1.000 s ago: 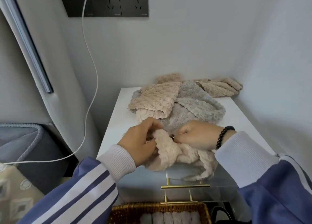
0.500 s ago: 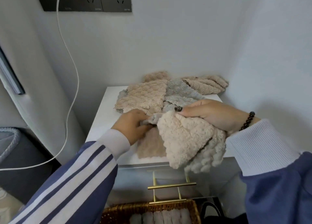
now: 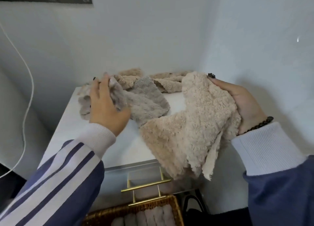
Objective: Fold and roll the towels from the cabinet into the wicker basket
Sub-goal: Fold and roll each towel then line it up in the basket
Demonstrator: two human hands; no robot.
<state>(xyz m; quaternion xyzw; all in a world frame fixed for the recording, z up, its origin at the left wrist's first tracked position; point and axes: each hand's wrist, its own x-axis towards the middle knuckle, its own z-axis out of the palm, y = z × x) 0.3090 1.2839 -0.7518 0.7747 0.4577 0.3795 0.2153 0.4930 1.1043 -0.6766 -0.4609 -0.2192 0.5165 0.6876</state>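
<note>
Currently a sorting step, by my reading: the right hand [image 3: 244, 105] grips a beige towel [image 3: 188, 123] lifted over the cabinet's [image 3: 95, 137] front right edge, while the left hand [image 3: 105, 105] clutches the grey towel [image 3: 146, 105] on the cabinet top. Next it needs spreading flat there for folding (rolled towels already fill the wicker basket [image 3: 136, 210] below the cabinet front).

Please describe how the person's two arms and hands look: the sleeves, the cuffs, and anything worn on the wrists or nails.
Both arms wear blue sleeves with pale ribbed cuffs. The left sleeve has pale lengthwise stripes; on the right sleeve none show. The right hand has a dark bead bracelet and a dark thumbnail. The left hand shows dark nails too.
</note>
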